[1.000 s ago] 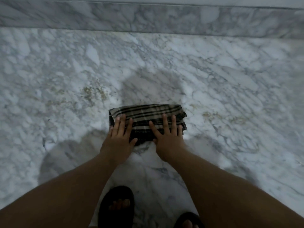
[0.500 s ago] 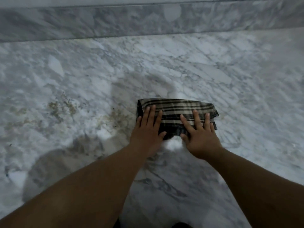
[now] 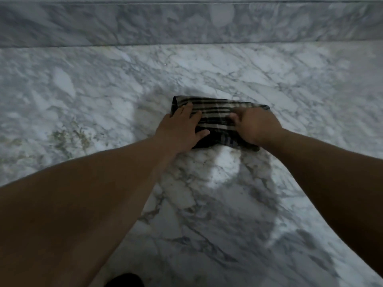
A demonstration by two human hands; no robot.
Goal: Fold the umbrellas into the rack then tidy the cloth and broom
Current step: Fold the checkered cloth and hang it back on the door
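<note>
The folded cloth (image 3: 219,119), dark with pale plaid stripes, is lying flat on the marble floor (image 3: 103,96), a little above the middle of the view and near the raised marble skirting (image 3: 186,23) that is running along the top. Both bare forearms are reaching in from the lower corners toward it.

The left hand (image 3: 182,127) is resting palm down on the left part of the cloth, its grip apart: the fingers are lying straight and flat on the fabric, reaching toward the far left corner, and the thumb is pointing right along the near edge.

The right hand (image 3: 257,127) is covering the right part of the cloth. Its fingers are looking bent rather than flat, with the knuckles raised, but the blur is hiding whether they are pinching the fabric or only pressing on it, so its grip I cannot tell.

A patch of brownish specks (image 3: 70,137) is sitting on the floor to the left, well apart from the cloth. A dark shape (image 3: 124,280), perhaps footwear, is showing at the bottom edge
</note>
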